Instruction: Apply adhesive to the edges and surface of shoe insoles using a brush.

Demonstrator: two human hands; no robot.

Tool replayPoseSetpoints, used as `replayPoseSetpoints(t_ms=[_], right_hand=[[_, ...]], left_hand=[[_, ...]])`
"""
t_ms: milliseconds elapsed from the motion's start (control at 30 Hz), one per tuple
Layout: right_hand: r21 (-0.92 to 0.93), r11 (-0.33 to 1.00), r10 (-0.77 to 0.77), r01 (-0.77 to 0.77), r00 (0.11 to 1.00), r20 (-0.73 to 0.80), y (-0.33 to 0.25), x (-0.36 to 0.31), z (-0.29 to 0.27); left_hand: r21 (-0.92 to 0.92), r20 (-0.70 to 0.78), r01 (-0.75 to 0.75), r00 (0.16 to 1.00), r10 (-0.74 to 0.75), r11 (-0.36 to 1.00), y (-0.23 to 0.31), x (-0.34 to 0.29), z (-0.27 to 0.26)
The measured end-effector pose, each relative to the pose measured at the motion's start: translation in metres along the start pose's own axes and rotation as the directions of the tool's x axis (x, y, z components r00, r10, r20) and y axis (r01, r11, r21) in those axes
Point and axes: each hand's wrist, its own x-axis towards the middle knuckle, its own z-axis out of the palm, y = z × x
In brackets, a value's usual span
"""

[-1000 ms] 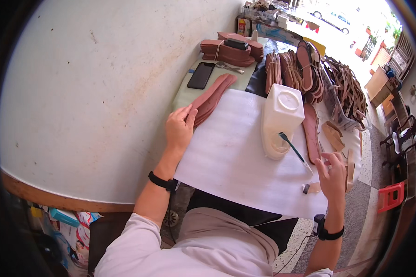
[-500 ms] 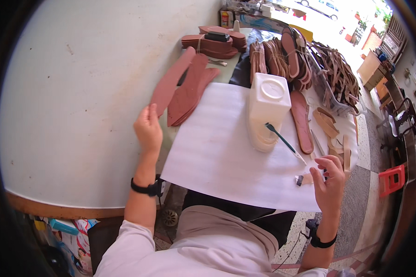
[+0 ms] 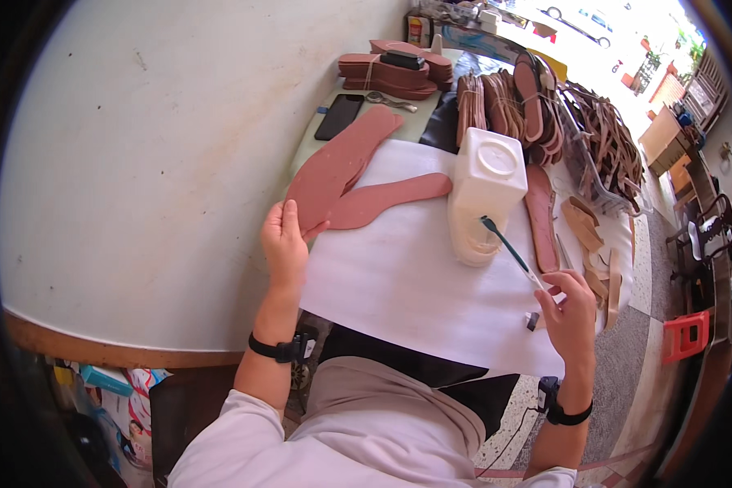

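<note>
My left hand is closed on the near end of a small stack of reddish-brown insoles. One insole fans out to the right across the white sheet, its far tip close to a white plastic container. A dark green brush leans out of an opening in the container's side; its bristles are hidden inside. My right hand pinches the pale end of the brush handle between thumb and fingers. A single insole lies to the right of the container.
Bundled insoles, a phone and a wristwatch lie at the back left. Bundled strips and a clear bin of brown straps stand at the back right. Tan scraps lie near the right edge. A red stool stands beyond.
My left hand has brought its insole over the stack and moved right; one insole now spreads rightward and the phone is uncovered. My right hand has closed on the brush handle.
</note>
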Motion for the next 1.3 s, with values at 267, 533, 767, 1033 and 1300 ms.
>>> replayPoseSetpoints(t_ms=[267, 533, 767, 1033, 1300], right_hand=[[0.02, 1.0, 0.013, -0.013, 1.0, -0.005, -0.023, -0.025, -0.02], [0.031, 0.996, -0.076, 0.085, 0.971, -0.225, -0.03, -0.024, -0.025], [0.005, 0.999, 0.034, -0.035, 0.996, 0.082, 0.017, 0.01, -0.027], [-0.014, 0.999, -0.031, 0.036, 0.967, 0.254, 0.014, 0.042, -0.017], [-0.075, 0.995, -0.046, 0.069, 0.961, 0.273, 0.02, 0.05, 0.01]], left_hand=[[0.01, 0.144, 0.084, 0.986, -0.084, 0.996, 0.037, -0.037, -0.002], [0.063, 0.516, 0.027, 0.855, -0.056, 0.998, 0.035, -0.071, -0.004], [0.305, 0.629, -0.183, 0.776, -0.053, 0.935, 0.024, -0.069, 0.018], [0.335, 0.65, -0.262, 0.76, -0.02, 0.905, 0.02, -0.086, 0.042], [0.299, 0.675, -0.286, 0.737, 0.01, 0.91, 0.017, -0.09, 0.044]])
